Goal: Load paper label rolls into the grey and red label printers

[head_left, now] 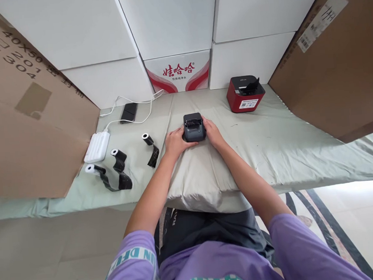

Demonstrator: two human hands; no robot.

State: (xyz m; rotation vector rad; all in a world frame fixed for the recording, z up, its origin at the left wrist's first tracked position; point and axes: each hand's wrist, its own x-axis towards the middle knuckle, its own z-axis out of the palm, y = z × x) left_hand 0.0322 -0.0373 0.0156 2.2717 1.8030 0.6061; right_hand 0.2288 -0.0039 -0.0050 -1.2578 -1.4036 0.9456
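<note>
A small dark label printer [194, 133] stands on the cloth-covered table in front of me, a black strip showing at the slot on its top. My left hand [176, 141] grips its left side, the thumb along the front edge. Against its right side lies my right hand [212, 131], fingers partly hidden behind the casing. Left of the printer, a paper roll [146, 138] trails a loose black strip. Farther left are two more rolls, one [118, 154] behind the other [94, 169], both with black strips hanging loose.
A red and black printer [245, 94] sits at the back right. At the left are a white power bank [97, 146] with a cable and a dark phone [129, 113]. Large cardboard boxes [20, 141] flank the table; white boxes [169, 19] are stacked behind.
</note>
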